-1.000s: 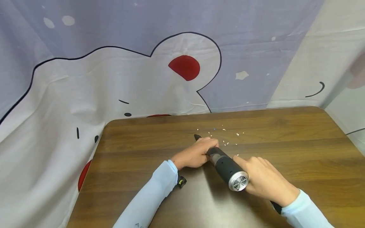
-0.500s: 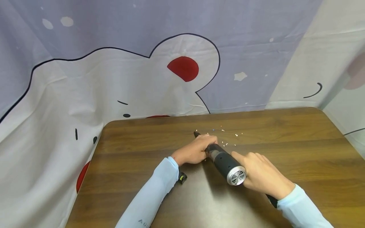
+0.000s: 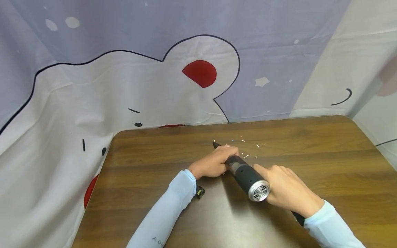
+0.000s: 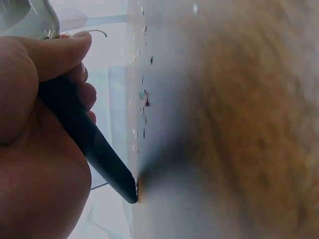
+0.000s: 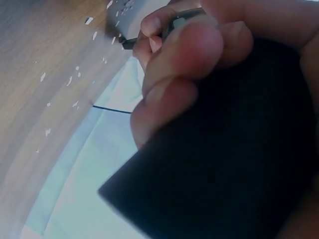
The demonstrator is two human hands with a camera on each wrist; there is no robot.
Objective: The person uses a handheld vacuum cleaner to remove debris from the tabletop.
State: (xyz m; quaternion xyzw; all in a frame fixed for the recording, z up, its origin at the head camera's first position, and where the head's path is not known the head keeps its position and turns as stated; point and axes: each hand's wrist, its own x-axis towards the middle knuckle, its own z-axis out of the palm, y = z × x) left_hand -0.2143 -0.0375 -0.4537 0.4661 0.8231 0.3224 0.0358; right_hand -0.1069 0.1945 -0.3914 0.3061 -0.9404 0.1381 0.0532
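A black handheld vacuum cleaner (image 3: pixel 248 177) with a silver vented end slants over the table in the head view. My left hand (image 3: pixel 215 162) grips its long black nozzle (image 4: pixel 94 139), thumb and fingers wrapped round it. In the left wrist view the nozzle's tip is right at the tabletop. My right hand (image 3: pixel 288 189) holds the vacuum by its dark handle (image 5: pixel 224 149), fingers curled round. Small pale scraps (image 3: pixel 258 146) lie scattered just beyond and to the right of the nozzle. The vacuum's clear section is partly covered by my left hand.
The brown wood-grain table (image 3: pixel 310 165) has rounded far corners. Behind it and at its left side hangs a printed cloth (image 3: pixel 139 89), close to the table's edges. A wrist camera (image 3: pixel 200 192) sits beneath my left wrist.
Both hands have shifted slightly toward the far edge with the vacuum, and the nozzle tip is a little farther away. Both grips stay the same.
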